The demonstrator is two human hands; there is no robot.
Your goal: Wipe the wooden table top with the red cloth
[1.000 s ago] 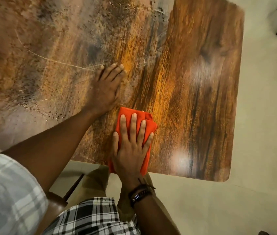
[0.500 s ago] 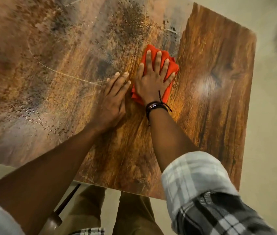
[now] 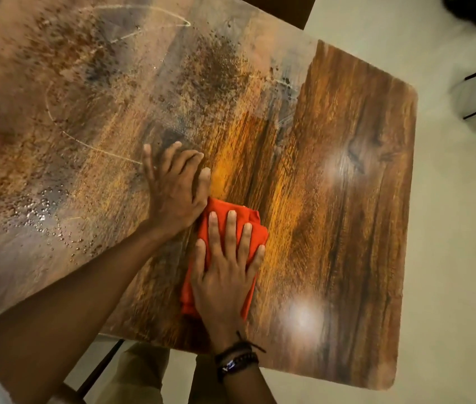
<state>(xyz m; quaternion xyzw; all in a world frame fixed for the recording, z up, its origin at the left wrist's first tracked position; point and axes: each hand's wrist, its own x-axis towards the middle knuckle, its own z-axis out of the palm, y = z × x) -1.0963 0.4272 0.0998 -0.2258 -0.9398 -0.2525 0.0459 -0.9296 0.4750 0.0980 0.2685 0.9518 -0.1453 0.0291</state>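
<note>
Drawn back toward the near edge of the table (image 3: 347,228), the red cloth (image 3: 222,208) lies under the flat, spread-fingered right hand (image 3: 225,275), the left hand (image 3: 172,191) bracing flat on the wood; the next strokes should overlap leftward.

Left hand (image 3: 172,193) and right hand (image 3: 225,275) lie flat.

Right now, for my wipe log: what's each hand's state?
Left hand: open, flat on the table top.
Right hand: open, straight fingers pressing the red cloth.
</note>
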